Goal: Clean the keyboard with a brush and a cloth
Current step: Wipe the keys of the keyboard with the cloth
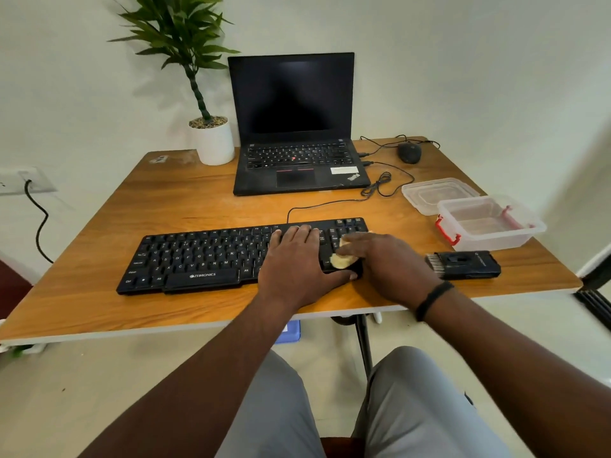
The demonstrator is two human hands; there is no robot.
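A black wired keyboard [205,256] lies across the front of the wooden table [198,200]. My left hand [294,262] rests flat on its right half, fingers spread over the keys, thumb at the front edge. My right hand [386,262] is over the number pad at the keyboard's right end, shut on a small pale yellow cloth [342,261] pressed against the keys. Most of the cloth is hidden under the fingers. A black brush [464,265] with bristles facing left lies on the table just right of the keyboard, untouched.
An open black laptop [294,127] stands behind the keyboard, with a mouse [409,152] and looped cables [380,185] to its right. A clear plastic box [489,223] with red clips and its lid [436,193] sit at the right. A potted plant [213,140] stands back left.
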